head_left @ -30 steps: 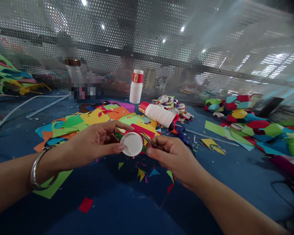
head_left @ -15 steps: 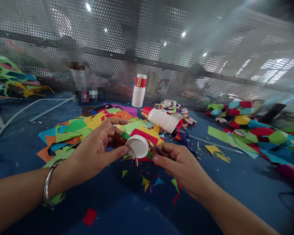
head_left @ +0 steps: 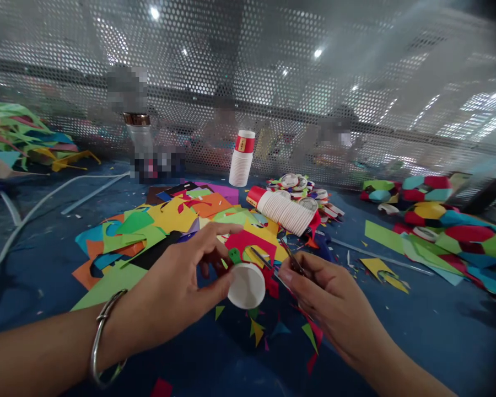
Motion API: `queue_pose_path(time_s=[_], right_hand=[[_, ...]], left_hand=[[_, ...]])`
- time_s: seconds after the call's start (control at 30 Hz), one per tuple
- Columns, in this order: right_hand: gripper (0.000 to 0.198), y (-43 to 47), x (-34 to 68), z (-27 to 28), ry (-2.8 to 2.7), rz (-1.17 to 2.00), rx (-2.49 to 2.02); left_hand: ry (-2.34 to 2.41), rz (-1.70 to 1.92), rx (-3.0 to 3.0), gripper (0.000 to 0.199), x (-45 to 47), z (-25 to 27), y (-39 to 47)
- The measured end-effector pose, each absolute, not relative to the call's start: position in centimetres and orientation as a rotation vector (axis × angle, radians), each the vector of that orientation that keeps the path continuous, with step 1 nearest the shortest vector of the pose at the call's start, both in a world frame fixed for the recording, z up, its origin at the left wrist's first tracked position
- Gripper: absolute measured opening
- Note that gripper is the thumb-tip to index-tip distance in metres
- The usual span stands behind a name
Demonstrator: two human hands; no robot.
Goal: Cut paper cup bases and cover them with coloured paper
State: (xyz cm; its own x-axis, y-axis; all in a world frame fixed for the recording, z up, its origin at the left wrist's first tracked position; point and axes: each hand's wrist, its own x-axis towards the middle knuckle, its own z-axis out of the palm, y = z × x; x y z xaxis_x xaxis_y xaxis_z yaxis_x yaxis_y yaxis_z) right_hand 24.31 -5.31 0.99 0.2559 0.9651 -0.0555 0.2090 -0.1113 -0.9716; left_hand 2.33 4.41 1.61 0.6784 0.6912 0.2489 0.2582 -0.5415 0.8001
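Observation:
My left hand point(head_left: 190, 281) grips the rim of a white paper cup point(head_left: 247, 286) between its thumb and curled fingers. The cup's round end faces me; I cannot tell how deep it is. Small green paper pieces point(head_left: 233, 255) and red paper show beside its edge. In my right hand point(head_left: 326, 300) is a pair of scissors point(head_left: 290, 254), blades spread apart, just right of and above the cup. The handles are mostly hidden by the fingers. Behind both hands lies a heap of coloured paper sheets point(head_left: 177, 214), and small cut scraps point(head_left: 256, 331) lie below the cup.
One stack of paper cups point(head_left: 240, 168) stands upright at the back; another stack point(head_left: 285, 212) lies on its side. Round pieces with coloured bits point(head_left: 300, 182) are piled behind it. Paper balls point(head_left: 467, 234) sit right, paper strips point(head_left: 16, 132) left. A perforated metal panel point(head_left: 264, 71) rises behind.
The paper cup and my left hand have moved lower in view and slightly right. My right hand has drawn a little away from the cup, and the scissor blades now show spread.

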Motion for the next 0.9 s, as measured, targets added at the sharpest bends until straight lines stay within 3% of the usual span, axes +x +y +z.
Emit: queue_pose_path(time_s=[0.13,0.4,0.9], right_hand=[[0.027,-5.3,24.5,0.8,-1.244,0.915,-1.607],[0.021,-4.8,24.8,0.2,-1.458,0.804,-1.712],[0.021,-3.4,23.8,3.2,-1.461,0.906,-1.676]], left_hand=[[0.714,0.495,2.162,0.053,1.6,2.4,4.1],[0.691,0.431,2.186,0.057,0.4,1.9,4.9],[0.603,0.743,1.824,0.059,1.0,0.6,5.5]])
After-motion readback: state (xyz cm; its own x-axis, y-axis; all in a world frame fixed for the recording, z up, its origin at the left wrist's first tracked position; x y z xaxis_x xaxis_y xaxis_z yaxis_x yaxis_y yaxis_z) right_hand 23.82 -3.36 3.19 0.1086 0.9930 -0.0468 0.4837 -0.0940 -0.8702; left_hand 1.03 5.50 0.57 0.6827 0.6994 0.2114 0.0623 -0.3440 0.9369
